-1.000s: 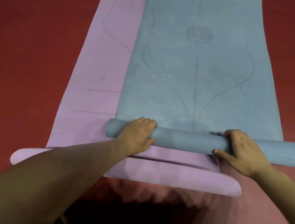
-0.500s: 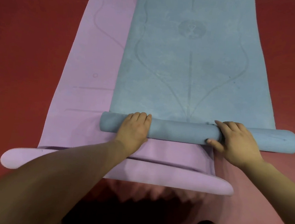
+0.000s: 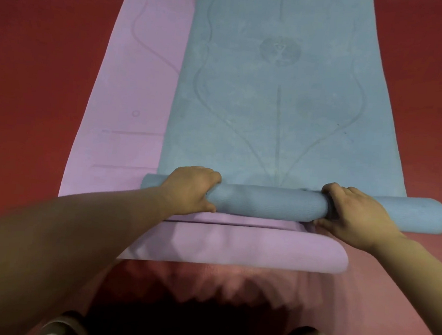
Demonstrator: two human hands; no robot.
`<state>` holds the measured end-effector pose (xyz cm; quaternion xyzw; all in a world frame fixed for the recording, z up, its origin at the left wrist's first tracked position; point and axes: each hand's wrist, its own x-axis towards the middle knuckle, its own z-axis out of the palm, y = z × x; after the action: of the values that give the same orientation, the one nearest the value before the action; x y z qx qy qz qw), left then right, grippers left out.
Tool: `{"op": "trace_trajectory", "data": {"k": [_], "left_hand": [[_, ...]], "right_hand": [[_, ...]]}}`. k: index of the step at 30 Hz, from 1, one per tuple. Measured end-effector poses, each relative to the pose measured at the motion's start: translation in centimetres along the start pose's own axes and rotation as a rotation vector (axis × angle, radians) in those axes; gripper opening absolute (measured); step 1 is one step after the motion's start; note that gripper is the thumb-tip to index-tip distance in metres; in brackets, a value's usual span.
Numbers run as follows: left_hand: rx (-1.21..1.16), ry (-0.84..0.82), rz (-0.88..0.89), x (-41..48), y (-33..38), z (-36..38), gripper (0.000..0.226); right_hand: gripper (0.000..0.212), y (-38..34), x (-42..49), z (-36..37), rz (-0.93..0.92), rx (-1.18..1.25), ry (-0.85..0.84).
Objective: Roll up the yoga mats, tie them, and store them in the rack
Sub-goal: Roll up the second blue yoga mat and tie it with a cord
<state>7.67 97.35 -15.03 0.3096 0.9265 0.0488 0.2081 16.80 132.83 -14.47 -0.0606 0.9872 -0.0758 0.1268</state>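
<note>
Grips the rolled end of the blue foam yoga mat (image 3: 267, 202), lower centre, with left hand (image 3: 189, 191) and right hand (image 3: 353, 217) well apart, fingers curled over it. Shows a fatter roll than a second ago, farther up the lilac foam mat (image 3: 129, 107). Leaves most length flat.

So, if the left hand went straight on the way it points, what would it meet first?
Likely the flat, unrolled part of the blue mat just beyond the roll that the left hand grips.
</note>
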Motion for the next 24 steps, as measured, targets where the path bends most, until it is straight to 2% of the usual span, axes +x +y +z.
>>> {"op": "trace_trajectory", "data": {"k": [5,8,11,17,22,24], "left_hand": [[-0.083,-0.151,-0.019,0.2,-0.1,-0.3,0.066],[-0.181,-0.161,-0.058,0.4,-0.2,-0.1,0.061],[-0.19,-0.052,-0.018,0.0,0.0,0.4,0.051],[-0.08,0.17,0.032,-0.7,0.3,1.8,0.051],[-0.035,0.29,0.039,-1.4,0.8,2.5,0.035],[0.012,0.302,0.057,-1.8,0.9,2.9,0.045]], "right_hand": [[0.059,0.1,0.3,-0.2,0.025,0.033,-0.194],[0.067,0.5,0.6,0.4,0.058,0.087,-0.174],[0.071,0.5,0.5,0.8,0.071,0.079,-0.105],[0.074,0.3,0.6,0.2,0.074,0.069,-0.077],[0.05,-0.1,0.7,0.1,0.093,0.057,-0.042],[0.054,-0.1,0.7,0.0,0.085,0.066,-0.028]]}}
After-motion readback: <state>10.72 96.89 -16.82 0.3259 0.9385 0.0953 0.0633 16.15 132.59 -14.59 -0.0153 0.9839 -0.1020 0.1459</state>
